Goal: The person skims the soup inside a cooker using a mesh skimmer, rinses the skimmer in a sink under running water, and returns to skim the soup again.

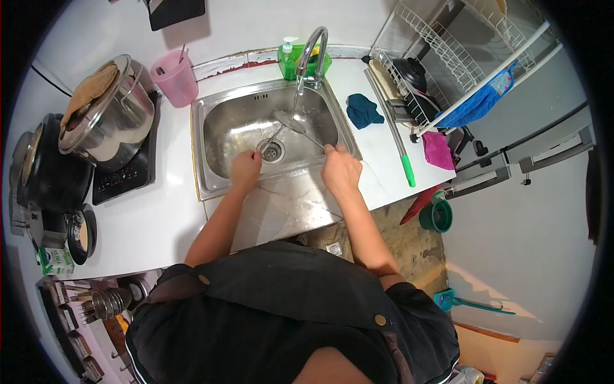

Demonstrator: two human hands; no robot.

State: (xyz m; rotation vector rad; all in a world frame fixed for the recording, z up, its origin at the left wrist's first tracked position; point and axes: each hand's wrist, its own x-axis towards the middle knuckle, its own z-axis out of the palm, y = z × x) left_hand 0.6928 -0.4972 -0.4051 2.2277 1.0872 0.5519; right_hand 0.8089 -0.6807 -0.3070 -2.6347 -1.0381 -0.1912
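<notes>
My left hand [246, 171] is closed around the end of a thin metal utensil [274, 137] at the sink's near left side. My right hand [341, 170] grips the handle of a metal utensil with a broad grey head [295, 125], held over the basin from the near right. The two utensils meet or cross under the faucet [313, 48], and water runs down onto them. Their exact kind is too small to tell. Below them, the drain [274, 152] shows in the stainless steel sink [199, 150].
Left of the sink stand a pink cup [176, 83] with utensils and a clear-lidded pot [121, 128] on a black cooktop [125, 184]. A green soap caddy [288, 64] is behind. Rightward are a dark teal cloth [364, 111], a green-tipped pole [408, 171] and a dish rack [441, 41].
</notes>
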